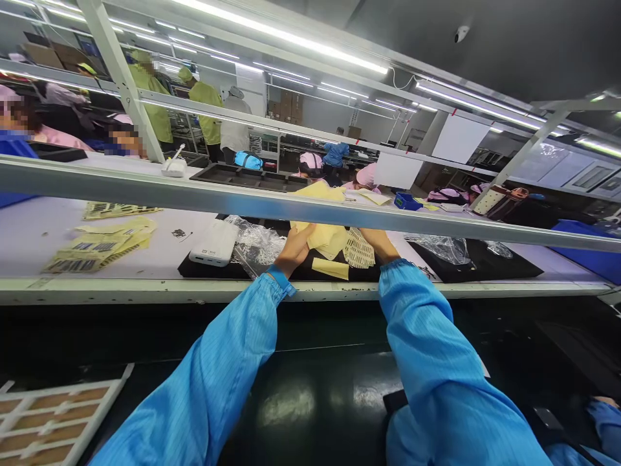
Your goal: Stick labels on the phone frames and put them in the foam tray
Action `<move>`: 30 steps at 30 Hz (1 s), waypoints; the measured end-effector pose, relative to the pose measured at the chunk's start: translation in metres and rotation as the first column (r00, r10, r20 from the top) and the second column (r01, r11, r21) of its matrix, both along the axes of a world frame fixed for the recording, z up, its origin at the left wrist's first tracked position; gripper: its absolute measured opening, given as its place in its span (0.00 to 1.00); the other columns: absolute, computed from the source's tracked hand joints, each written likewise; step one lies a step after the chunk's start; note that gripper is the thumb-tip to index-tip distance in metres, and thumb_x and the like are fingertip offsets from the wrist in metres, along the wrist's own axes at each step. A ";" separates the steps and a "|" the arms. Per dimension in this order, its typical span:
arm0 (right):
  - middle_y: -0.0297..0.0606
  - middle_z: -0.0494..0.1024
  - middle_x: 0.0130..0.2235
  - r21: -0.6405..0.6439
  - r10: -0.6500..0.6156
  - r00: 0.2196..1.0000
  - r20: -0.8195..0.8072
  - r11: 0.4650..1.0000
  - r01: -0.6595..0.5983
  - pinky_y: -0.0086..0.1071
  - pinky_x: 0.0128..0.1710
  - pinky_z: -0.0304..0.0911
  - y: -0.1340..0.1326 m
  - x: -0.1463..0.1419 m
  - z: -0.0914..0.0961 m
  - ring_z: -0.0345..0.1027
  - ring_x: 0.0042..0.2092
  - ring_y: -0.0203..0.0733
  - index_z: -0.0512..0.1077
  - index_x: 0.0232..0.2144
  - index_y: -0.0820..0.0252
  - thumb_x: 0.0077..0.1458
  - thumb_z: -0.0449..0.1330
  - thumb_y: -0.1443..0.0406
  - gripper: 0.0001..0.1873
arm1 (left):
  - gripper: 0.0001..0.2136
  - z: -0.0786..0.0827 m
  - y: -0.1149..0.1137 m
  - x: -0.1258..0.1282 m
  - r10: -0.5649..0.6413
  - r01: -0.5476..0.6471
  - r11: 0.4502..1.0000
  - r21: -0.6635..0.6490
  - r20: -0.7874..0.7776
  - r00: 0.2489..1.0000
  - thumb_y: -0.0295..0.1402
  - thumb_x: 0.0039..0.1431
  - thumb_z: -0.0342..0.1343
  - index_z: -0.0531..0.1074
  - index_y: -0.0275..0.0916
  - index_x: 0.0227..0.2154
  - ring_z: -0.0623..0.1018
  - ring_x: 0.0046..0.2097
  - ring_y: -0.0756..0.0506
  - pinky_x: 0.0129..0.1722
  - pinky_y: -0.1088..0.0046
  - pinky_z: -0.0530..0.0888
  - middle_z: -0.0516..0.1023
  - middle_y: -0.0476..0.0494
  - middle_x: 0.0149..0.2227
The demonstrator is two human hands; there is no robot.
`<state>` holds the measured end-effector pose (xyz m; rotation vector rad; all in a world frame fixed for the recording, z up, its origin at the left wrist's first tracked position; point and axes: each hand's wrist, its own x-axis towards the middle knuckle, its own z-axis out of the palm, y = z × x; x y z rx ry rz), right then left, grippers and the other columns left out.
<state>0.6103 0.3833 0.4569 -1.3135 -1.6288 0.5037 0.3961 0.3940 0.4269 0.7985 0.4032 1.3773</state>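
Note:
My left hand [294, 249] is closed on the near left edge of some pale yellow sheets [330, 241], its thumb lying on top. Beyond the metal rail, my right hand [379, 243] reaches in from the right; the rail hides its fingers. Close beside that hand lies a yellowish sheet with rows of dark strips [359, 250]. A small blank yellow piece [330, 268] rests on the black mat [310, 274] below the sheets. Left of my left hand are a crumpled clear plastic bag [264, 243] and a white box-shaped device with ports [214, 243].
A metal rail [242, 202] crosses in front of the work shelf. More yellow sheets [104, 243] lie at the left. On the right, another black mat [490, 262] carries clear plastic, near a blue bin [582, 249]. Several people work beyond the shelf.

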 end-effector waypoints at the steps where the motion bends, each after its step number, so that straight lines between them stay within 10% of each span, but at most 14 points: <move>1: 0.40 0.79 0.47 -0.027 0.010 0.999 0.038 1.000 -0.009 0.52 0.58 0.60 -0.004 0.006 -0.004 0.70 0.53 0.47 0.75 0.45 0.58 0.58 0.61 0.56 0.16 | 0.20 -0.001 0.000 0.000 -0.009 0.010 1.000 0.019 -0.016 1.000 0.28 0.51 0.67 0.73 0.39 0.48 0.80 0.50 0.37 0.55 0.56 0.75 0.83 0.40 0.42; 13: 0.41 0.78 0.48 -0.047 0.056 0.982 0.179 0.998 -0.048 0.50 0.56 0.62 -0.012 0.013 -0.048 0.71 0.52 0.46 0.74 0.43 0.63 0.60 0.62 0.60 0.13 | 0.16 -0.004 0.001 0.015 0.111 -0.062 0.980 0.189 -0.261 0.959 0.36 0.42 0.71 0.76 0.33 0.32 0.81 0.42 0.39 0.46 0.62 0.78 0.82 0.40 0.34; 30: 0.40 0.79 0.45 -0.033 -0.066 0.983 0.169 0.997 0.072 0.46 0.53 0.66 -0.015 0.004 -0.057 0.73 0.48 0.42 0.75 0.41 0.61 0.63 0.59 0.57 0.13 | 0.11 -0.013 0.010 0.023 0.415 -0.375 0.909 0.182 -0.302 0.859 0.37 0.49 0.64 0.73 0.34 0.30 0.78 0.33 0.46 0.34 0.72 0.77 0.78 0.44 0.31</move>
